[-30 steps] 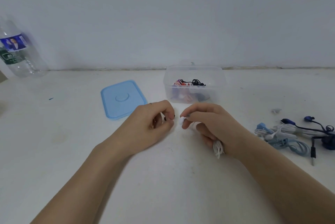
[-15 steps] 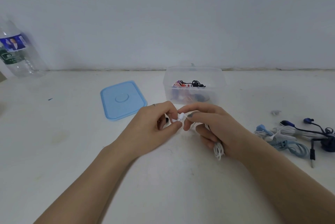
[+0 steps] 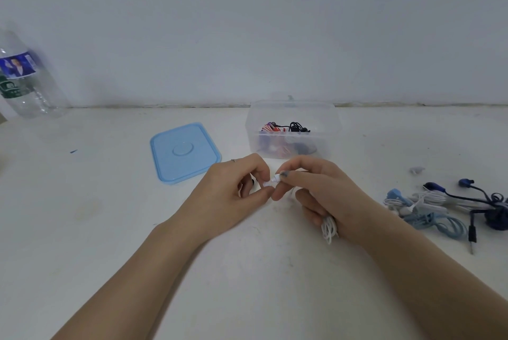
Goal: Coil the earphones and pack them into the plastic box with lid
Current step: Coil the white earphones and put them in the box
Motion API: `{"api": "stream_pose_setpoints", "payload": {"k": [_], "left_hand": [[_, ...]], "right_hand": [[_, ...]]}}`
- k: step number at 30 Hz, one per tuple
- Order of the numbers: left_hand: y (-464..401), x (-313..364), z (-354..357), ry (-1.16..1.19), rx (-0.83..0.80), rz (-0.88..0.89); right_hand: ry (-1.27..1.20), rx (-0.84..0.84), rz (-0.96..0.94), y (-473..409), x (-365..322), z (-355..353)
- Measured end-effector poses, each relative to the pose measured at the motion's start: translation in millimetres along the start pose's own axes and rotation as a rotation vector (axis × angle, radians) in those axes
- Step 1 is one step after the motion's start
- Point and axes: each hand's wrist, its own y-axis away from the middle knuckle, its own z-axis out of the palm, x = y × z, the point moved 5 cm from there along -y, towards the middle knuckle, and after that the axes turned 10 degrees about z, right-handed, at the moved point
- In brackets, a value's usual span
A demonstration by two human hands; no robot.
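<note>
A white earphone cable (image 3: pixel 329 228) is bunched in coils inside my right hand (image 3: pixel 327 191), with loops poking out below the little finger. Its white end piece (image 3: pixel 270 183) sits between both hands: my left hand (image 3: pixel 233 191) pinches it with thumb and forefinger, and my right thumb and forefinger hold it from the other side. Just behind the hands stands the clear plastic box (image 3: pixel 292 128), open, with red and black earphones inside. The light blue lid (image 3: pixel 184 152) lies flat to the left of the box.
A tangle of blue, white and dark blue earphones (image 3: pixel 445 207) lies at the right, one black jack plug (image 3: pixel 472 238) pointing toward me. A plastic water bottle (image 3: pixel 24 78) stands at the far left against the wall. A small grey scrap (image 3: pixel 416 170) lies right of the box.
My hands, a little apart a second ago, have come together; the left fingers now pinch the white end piece held out by the right hand.
</note>
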Motion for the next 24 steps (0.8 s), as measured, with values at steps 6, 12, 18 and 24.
{"api": "stream_pose_setpoints", "payload": {"k": [6,12,18,24], "left_hand": [[-0.2,0.8,0.8,0.001,-0.003,0.005],[-1.0,2.1,1.0,0.003,0.025,0.012],[-0.2,3.7,-0.3,0.02,0.008,0.014],[-1.8,4.6,-1.0,0.07,0.029,0.004]], "right_hand": [[0.04,-0.009,-0.028,-0.8,0.0,1.4],[0.05,0.025,-0.058,-1.0,0.7,-0.6],[0.054,0.067,-0.073,-3.0,1.6,-3.1],[0.005,0.052,-0.069,-3.3,1.4,-3.9]]}}
